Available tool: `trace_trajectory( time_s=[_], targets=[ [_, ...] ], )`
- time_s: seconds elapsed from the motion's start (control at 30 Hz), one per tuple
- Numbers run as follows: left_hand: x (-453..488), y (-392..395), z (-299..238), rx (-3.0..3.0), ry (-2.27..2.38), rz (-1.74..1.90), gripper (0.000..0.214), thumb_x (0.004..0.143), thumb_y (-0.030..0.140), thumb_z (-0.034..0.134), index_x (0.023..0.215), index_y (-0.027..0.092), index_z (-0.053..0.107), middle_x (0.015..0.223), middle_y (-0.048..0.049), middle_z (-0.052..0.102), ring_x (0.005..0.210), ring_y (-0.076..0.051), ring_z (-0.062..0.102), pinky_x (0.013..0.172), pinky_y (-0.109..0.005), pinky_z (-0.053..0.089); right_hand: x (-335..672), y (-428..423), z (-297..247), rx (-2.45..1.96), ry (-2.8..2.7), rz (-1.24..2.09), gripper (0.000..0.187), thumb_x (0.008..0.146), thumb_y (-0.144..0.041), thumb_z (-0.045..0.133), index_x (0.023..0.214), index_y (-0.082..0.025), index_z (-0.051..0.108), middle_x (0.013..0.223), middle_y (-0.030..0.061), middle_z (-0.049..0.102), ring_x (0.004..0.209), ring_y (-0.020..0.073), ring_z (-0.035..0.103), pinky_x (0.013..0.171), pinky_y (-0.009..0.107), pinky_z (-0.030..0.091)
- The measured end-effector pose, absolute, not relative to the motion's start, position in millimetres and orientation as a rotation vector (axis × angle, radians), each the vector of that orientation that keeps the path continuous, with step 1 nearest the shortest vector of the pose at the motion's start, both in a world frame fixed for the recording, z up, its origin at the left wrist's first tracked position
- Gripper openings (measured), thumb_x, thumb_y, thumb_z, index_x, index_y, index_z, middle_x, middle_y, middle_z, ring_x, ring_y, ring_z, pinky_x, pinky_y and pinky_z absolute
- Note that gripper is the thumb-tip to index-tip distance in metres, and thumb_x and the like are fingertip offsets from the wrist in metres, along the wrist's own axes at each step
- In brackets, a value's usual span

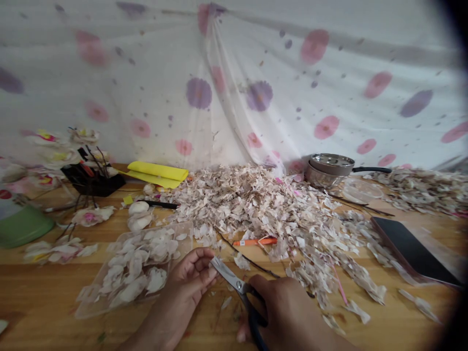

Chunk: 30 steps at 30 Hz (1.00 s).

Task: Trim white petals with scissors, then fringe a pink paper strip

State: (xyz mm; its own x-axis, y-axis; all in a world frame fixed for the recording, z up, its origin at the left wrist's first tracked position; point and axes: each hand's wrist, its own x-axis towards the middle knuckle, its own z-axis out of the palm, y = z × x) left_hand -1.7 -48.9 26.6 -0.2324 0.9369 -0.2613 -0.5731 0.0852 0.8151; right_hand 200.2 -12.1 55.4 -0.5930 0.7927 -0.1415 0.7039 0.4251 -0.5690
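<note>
Ok, right hand (292, 312) is clenched through the dark handles of the scissors (226, 274), low centre over the wooden table (44, 292). Long axis runs diagonally, with the handles near me and the tips pointing up-left, away from me. Blades look nearly together. Left hand (192, 280) has its fingers curled right at the tips; can't tell if it's pinching anything. Just left of it is a clear tray (86, 307) of white petals. Beyond the blades lies an orange pen (254, 241), then a big scrap pile (256, 204). There's a dark phone (413, 251) to the right, a metal pot (329, 170) far back, and a spotted cloth (234, 97) behind.
</note>
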Motion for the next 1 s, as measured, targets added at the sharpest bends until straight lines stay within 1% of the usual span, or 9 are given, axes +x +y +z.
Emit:
trace_trajectory(
  time_s=[0.1,0.2,0.27,0.37,0.47,0.57,0.7,0.8,1.0],
  targets=[
    [-1.6,-49.2,26.6,0.468,1.035,1.508,0.035,0.058,0.021,0.09,0.087,0.021,0.071,0.074,0.0032,0.07,0.07,-0.009,0.065,0.065,-0.017,0.051,200.7,-11.9,56.0,-1.332,-2.534,0.909,0.021,0.069,-0.04,0.072,0.077,-0.023,0.064,0.069,0.0042,0.074,0.058,0.02,0.067,0.048,0.021,0.037],
    [-1.6,-48.2,26.2,0.46,1.041,1.512,0.036,0.055,0.022,0.091,0.086,0.021,0.072,0.074,0.0037,0.07,0.07,-0.009,0.064,0.066,-0.017,0.051,201.0,-12.4,57.5,-1.313,-2.539,0.909,0.027,0.069,-0.047,0.074,0.076,-0.023,0.063,0.065,0.0025,0.072,0.051,0.0172,0.062,0.044,0.021,0.032],
    [-1.9,-47.5,26.0,0.463,1.043,1.516,0.036,0.055,0.022,0.092,0.086,0.02,0.072,0.074,0.0038,0.07,0.07,-0.009,0.064,0.066,-0.017,0.051,200.8,-12.7,58.8,-1.307,-2.553,0.908,0.026,0.07,-0.046,0.073,0.077,-0.022,0.063,0.068,0.0033,0.073,0.054,0.0177,0.063,0.045,0.021,0.034],
    [-2.3,-47.0,25.9,0.468,1.031,1.516,0.036,0.055,0.022,0.092,0.085,0.02,0.072,0.073,0.0039,0.07,0.069,-0.008,0.064,0.066,-0.016,0.051,199.9,-13.2,60.2,-1.33,-2.59,0.89,0.018,0.073,-0.038,0.068,0.081,-0.022,0.065,0.076,0.0059,0.075,0.064,0.0206,0.069,0.051,0.021,0.041],
    [-2.1,-46.5,25.6,0.472,1.016,1.518,0.036,0.054,0.022,0.092,0.084,0.02,0.072,0.072,0.0036,0.071,0.069,-0.008,0.064,0.065,-0.016,0.051,199.4,-13.4,59.0,-1.338,-2.604,0.882,0.016,0.074,-0.036,0.066,0.082,-0.023,0.066,0.078,0.0066,0.076,0.067,0.0217,0.07,0.055,0.021,0.044],
    [-1.7,-45.4,24.7,0.471,1.011,1.517,0.036,0.054,0.022,0.092,0.084,0.019,0.072,0.072,0.0032,0.07,0.069,-0.009,0.064,0.066,-0.016,0.051,199.5,-13.1,55.7,-1.336,-2.585,0.896,0.019,0.075,-0.041,0.069,0.083,-0.024,0.067,0.078,0.0054,0.076,0.068,0.0216,0.07,0.056,0.022,0.044],
    [-1.8,-43.9,24.1,0.457,1.047,1.519,0.036,0.056,0.021,0.091,0.086,0.02,0.072,0.073,0.0035,0.07,0.068,-0.008,0.064,0.064,-0.016,0.05,199.5,-12.6,52.4,-1.372,-2.576,0.894,0.025,0.074,-0.046,0.073,0.085,-0.024,0.067,0.077,0.0035,0.075,0.066,0.0203,0.068,0.054,0.022,0.041],
    [-2.0,-44.4,24.5,0.463,1.052,1.522,0.035,0.056,0.02,0.091,0.086,0.02,0.071,0.073,0.003,0.069,0.069,-0.009,0.064,0.065,-0.017,0.051,199.7,-13.2,51.8,-1.355,-2.582,0.893,0.027,0.074,-0.048,0.073,0.085,-0.024,0.067,0.074,0.0029,0.074,0.065,0.0202,0.068,0.054,0.023,0.039],
    [-1.5,-46.8,24.6,0.459,1.056,1.518,0.036,0.056,0.021,0.091,0.086,0.019,0.072,0.073,0.0025,0.069,0.07,-0.009,0.063,0.065,-0.018,0.051,199.8,-13.0,53.7,-1.381,-2.596,0.862,0.03,0.07,-0.045,0.078,0.089,-0.024,0.068,0.076,0.0031,0.075,0.067,0.0227,0.068,0.055,0.024,0.04]
  ],
)
